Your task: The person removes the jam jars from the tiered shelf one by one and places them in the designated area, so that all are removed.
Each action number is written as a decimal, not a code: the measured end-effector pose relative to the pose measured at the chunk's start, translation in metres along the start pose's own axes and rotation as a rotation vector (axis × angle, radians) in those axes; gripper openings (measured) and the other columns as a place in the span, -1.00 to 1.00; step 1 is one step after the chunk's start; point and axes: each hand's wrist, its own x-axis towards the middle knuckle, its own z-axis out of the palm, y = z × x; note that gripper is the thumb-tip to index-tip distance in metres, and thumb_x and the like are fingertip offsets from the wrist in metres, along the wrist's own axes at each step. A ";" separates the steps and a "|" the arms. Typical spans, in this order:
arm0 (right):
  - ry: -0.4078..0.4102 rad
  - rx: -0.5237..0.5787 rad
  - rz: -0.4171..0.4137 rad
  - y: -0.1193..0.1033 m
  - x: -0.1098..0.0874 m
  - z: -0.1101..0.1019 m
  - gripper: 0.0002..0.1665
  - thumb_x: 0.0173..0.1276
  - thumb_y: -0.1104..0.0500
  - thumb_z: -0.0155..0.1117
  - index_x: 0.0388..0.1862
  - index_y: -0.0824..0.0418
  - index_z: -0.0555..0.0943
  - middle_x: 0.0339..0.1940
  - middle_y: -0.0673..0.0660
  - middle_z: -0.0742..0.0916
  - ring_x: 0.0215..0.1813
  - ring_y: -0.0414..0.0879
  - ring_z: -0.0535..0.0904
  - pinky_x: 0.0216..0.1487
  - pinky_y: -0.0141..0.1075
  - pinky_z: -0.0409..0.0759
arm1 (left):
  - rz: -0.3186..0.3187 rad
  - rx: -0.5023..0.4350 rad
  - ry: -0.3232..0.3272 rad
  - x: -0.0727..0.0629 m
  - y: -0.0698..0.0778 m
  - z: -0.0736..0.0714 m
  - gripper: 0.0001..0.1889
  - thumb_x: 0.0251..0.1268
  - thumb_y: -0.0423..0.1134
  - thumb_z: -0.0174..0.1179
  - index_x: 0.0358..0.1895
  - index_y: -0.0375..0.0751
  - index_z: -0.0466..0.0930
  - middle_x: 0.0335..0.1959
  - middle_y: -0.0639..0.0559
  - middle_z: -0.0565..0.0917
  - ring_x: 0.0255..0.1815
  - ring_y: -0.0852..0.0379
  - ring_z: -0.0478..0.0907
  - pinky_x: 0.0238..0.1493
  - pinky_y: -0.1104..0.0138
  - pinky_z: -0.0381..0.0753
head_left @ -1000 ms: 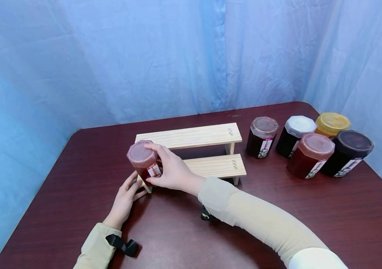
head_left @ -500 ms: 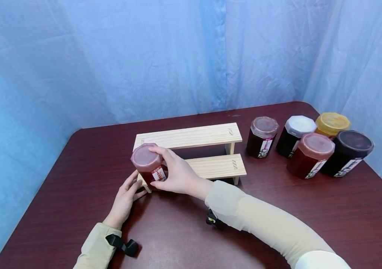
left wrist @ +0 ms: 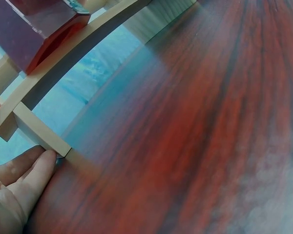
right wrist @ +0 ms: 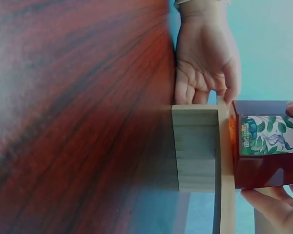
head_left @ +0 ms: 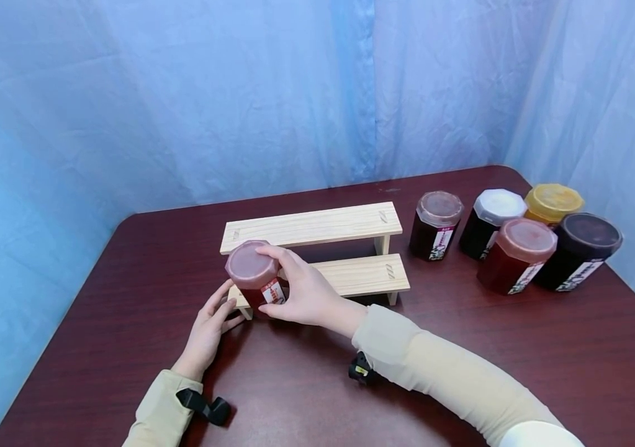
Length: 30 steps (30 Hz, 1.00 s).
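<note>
My right hand grips an octagonal dark-red jar with a pale pinkish lid, thumb and fingers around its sides. The jar stands over the left part of the lower wooden step, its base right at the board in the right wrist view. A leafy printed label shows on the jar there. My left hand touches the left end of that step, with outstretched fingers against the leg. Part of the lower board is hidden behind the jar and right hand.
Behind it runs a longer, higher wooden step. Several jars stand at the right: a brown-lidded one, a white-lidded one, a yellow-lidded one, a red one and a black one. Blue curtains surround the dark-red table.
My right hand has shifted the gripped jar rightward and slightly nearer along the lower step, uncovering the upper step's left end. The left hand stays in place.
</note>
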 end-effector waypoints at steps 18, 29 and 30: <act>0.077 0.020 0.065 -0.001 -0.024 -0.021 -0.02 -0.14 0.28 0.57 0.27 0.05 0.27 0.12 0.23 0.56 0.11 0.02 0.54 0.08 -0.10 0.56 | -0.025 -0.008 0.006 0.003 -0.002 -0.001 -0.49 0.46 -0.34 -0.11 0.44 -0.21 0.13 0.02 0.04 0.43 -0.10 0.36 0.55 -0.10 0.41 0.61; 0.123 0.060 0.044 0.003 -0.035 -0.040 -0.02 -0.16 0.38 0.56 0.26 0.11 0.28 0.18 0.26 0.51 0.11 0.05 0.54 -0.03 -0.24 0.63 | -0.030 -0.002 0.001 0.002 -0.001 -0.001 -0.49 0.46 -0.34 -0.11 0.44 -0.18 0.13 0.19 -0.23 0.34 -0.08 0.38 0.55 -0.07 0.42 0.60; 0.130 0.065 0.043 0.002 -0.037 -0.043 -0.02 -0.16 0.38 0.56 0.26 0.12 0.28 0.19 0.26 0.51 0.12 0.06 0.54 -0.03 -0.23 0.63 | -0.030 -0.001 0.000 0.002 -0.001 0.000 -0.49 0.46 -0.34 -0.11 0.45 -0.18 0.13 0.20 -0.25 0.33 -0.08 0.38 0.55 -0.07 0.42 0.60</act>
